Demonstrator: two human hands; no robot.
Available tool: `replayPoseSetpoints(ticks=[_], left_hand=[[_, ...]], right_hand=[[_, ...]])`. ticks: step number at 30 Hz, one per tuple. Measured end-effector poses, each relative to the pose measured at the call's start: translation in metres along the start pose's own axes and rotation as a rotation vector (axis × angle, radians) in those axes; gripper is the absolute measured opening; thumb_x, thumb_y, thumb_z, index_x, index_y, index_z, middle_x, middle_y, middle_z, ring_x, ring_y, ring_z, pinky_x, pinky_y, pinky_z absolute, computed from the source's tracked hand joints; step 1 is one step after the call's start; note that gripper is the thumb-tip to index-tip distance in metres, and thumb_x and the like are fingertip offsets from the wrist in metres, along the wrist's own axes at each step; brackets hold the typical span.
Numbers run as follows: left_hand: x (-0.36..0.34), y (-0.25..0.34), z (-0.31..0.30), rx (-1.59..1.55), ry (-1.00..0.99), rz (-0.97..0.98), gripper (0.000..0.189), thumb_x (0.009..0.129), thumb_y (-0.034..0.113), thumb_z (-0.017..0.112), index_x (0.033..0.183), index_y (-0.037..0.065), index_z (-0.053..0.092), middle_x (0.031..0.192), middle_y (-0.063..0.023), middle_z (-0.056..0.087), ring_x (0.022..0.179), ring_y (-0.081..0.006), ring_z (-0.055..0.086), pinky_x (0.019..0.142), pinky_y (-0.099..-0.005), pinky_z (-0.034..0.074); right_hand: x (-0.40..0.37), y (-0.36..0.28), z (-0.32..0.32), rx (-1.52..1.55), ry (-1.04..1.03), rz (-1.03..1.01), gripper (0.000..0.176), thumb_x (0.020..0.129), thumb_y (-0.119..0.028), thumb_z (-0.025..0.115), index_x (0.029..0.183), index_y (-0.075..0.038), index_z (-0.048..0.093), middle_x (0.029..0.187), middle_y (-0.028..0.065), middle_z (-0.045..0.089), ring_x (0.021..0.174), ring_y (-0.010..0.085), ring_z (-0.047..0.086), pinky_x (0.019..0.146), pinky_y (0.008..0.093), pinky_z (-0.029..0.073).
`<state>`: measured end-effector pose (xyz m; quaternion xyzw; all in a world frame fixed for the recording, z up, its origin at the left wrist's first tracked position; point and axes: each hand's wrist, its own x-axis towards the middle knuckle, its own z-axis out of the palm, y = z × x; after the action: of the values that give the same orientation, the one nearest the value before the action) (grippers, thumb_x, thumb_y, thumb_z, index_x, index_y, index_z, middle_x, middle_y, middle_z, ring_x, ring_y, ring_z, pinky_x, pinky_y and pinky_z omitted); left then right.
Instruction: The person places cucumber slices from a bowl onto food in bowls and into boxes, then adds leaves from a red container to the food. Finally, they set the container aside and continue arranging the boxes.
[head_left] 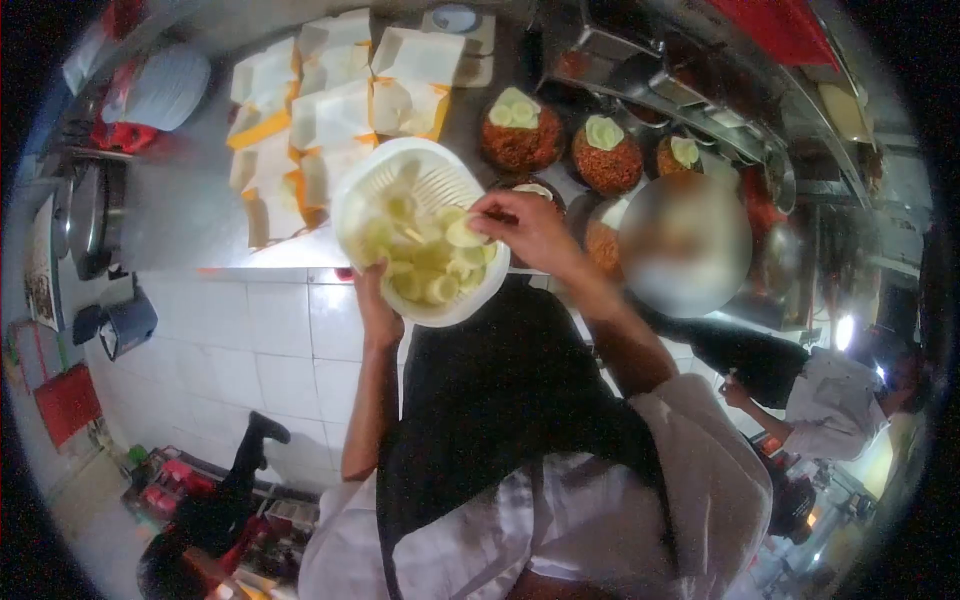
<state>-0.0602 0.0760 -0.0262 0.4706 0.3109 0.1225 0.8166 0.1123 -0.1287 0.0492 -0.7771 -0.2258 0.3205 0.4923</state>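
My left hand (378,305) grips the near left rim of a white plastic basket (360,185) and holds it tilted in front of my apron. Pale green cucumber slices (430,262) lie inside it. Over the basket's right side, my right hand (530,228) pinches a cucumber slice (464,232) between thumb and fingers. Beyond that hand are mounds of reddish-brown food, probably fried rice or noodles: one at the left (522,140), another in the middle (606,160) and a smaller one (682,155). Each bears cucumber slices on top. Another mound is partly hidden behind my right wrist.
Several open takeaway boxes (335,120) stand on the metal counter (190,215) at left. A round pale plate (690,285) with blurred contents is right of my forearm. Metal containers (600,50) line the back. Other people (835,400) are at lower right and lower left.
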Motion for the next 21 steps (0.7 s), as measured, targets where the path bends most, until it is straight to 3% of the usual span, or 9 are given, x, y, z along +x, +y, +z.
replayPoseSetpoints(ticks=[4,7,9,10,12,14,16,18,21], left_hand=[[0.009,-0.004,-0.008,-0.038,-0.003,-0.027,0.048,0.104,0.029,0.050,0.142,0.000,0.045,0.135,-0.0154,0.054,0.123,-0.0274,0.056,0.103,-0.0421,0.048],[0.003,-0.004,-0.010,0.047,0.031,-0.025,0.047,0.104,0.027,0.051,0.141,0.000,0.047,0.133,-0.0151,0.056,0.123,-0.0261,0.056,0.103,-0.0411,0.049],[0.002,-0.004,-0.027,0.679,0.011,0.244,0.047,0.104,0.027,0.048,0.140,-0.002,0.048,0.133,-0.0158,0.057,0.123,-0.0250,0.056,0.103,-0.0401,0.049],[0.005,-0.001,-0.027,0.679,0.002,0.237,0.047,0.104,0.027,0.048,0.140,-0.002,0.048,0.133,-0.0158,0.057,0.123,-0.0250,0.056,0.103,-0.0401,0.049],[0.011,0.007,-0.025,-0.079,-0.032,-0.030,0.059,0.098,0.026,0.054,0.150,0.003,0.037,0.143,-0.0159,0.050,0.131,-0.0285,0.050,0.110,-0.0423,0.042],[0.014,0.015,-0.026,-0.021,-0.050,0.006,0.063,0.097,0.025,0.055,0.152,0.004,0.033,0.145,-0.0168,0.048,0.132,-0.0294,0.049,0.110,-0.0432,0.042],[0.014,0.016,-0.028,0.006,-0.036,0.004,0.066,0.097,0.025,0.056,0.154,0.004,0.032,0.146,-0.0172,0.046,0.132,-0.0300,0.049,0.110,-0.0436,0.042],[0.012,0.016,-0.027,-0.023,-0.015,0.011,0.066,0.097,0.025,0.056,0.154,0.003,0.031,0.146,-0.0175,0.046,0.133,-0.0306,0.049,0.110,-0.0438,0.042],[0.008,0.016,-0.028,-0.044,0.022,0.000,0.067,0.096,0.025,0.055,0.155,0.003,0.030,0.147,-0.0180,0.045,0.133,-0.0314,0.049,0.110,-0.0440,0.042]], right_hand=[[0.001,0.016,-0.001,0.260,0.049,-0.003,0.018,0.097,-0.016,0.072,0.110,-0.004,0.070,0.103,0.0056,0.074,0.089,0.0107,0.068,0.079,0.0263,0.055],[-0.015,0.037,-0.029,0.181,0.376,-0.006,0.021,0.097,-0.017,0.071,0.111,-0.001,0.069,0.102,0.0084,0.075,0.092,0.0144,0.070,0.082,0.0290,0.055],[-0.024,0.060,-0.055,-0.029,0.408,0.073,0.023,0.097,-0.020,0.070,0.112,-0.002,0.069,0.104,0.0104,0.075,0.095,0.0196,0.071,0.084,0.0333,0.055],[-0.024,0.071,-0.063,-0.230,0.422,0.145,0.026,0.097,-0.023,0.069,0.112,-0.002,0.069,0.105,0.0124,0.076,0.099,0.0248,0.073,0.087,0.0376,0.056],[-0.015,0.106,-0.059,-0.242,0.410,0.190,0.027,0.097,-0.025,0.068,0.113,-0.003,0.069,0.104,0.0157,0.076,0.099,0.0293,0.073,0.086,0.0408,0.056],[0.007,0.140,-0.048,-0.350,0.362,0.066,0.027,0.095,-0.028,0.070,0.111,-0.006,0.071,0.098,0.0159,0.076,0.091,0.0319,0.073,0.084,0.0414,0.056],[0.020,0.157,-0.036,-0.091,0.336,0.263,0.026,0.094,-0.030,0.071,0.107,-0.008,0.072,0.090,0.0171,0.075,0.085,0.0358,0.073,0.081,0.0427,0.056],[0.022,0.158,-0.028,-0.250,0.468,0.043,0.024,0.093,-0.029,0.071,0.103,-0.008,0.073,0.086,0.0173,0.074,0.081,0.0378,0.072,0.078,0.0427,0.056],[0.013,0.152,-0.031,-0.489,0.557,-0.007,0.022,0.093,-0.027,0.071,0.104,-0.008,0.074,0.087,0.0181,0.074,0.080,0.0366,0.072,0.077,0.0420,0.057]])
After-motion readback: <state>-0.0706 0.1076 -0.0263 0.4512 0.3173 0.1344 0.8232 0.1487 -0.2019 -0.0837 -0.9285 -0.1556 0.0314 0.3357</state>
